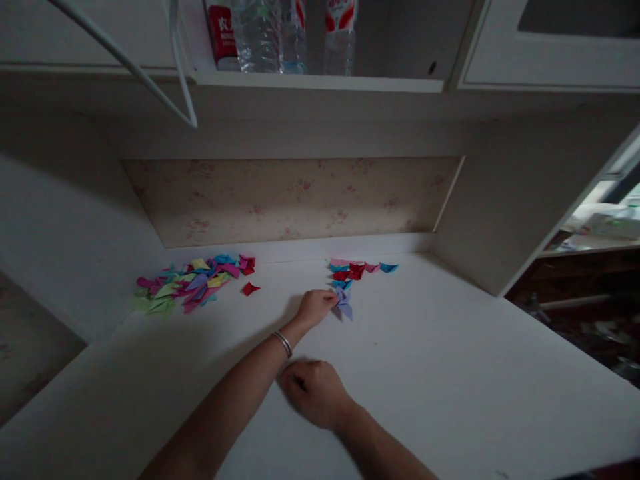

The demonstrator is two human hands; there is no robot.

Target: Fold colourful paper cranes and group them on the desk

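My left hand (317, 307), with a bracelet (283, 343) at the wrist, reaches across the white tabletop. Its fingers pinch the edge of a purple origami piece (344, 304) that looks like a folded crane. Just beyond it, other folded pieces lie in short rows, among them a blue piece (389, 268) at the right end and a red piece (356, 271). Nearer to me, my right hand (317, 393) rests on the tabletop in a loose fist; nothing shows in it.
To the left lies a heap of colourful origami pieces (200, 283), with a single red piece (250, 289) beside it. Overhead, a cabinet shelf (320, 81) holds plastic bottles (257, 37). A white cable (130, 67) hangs at upper left. Side panels (493, 200) flank the white tabletop (440, 373).
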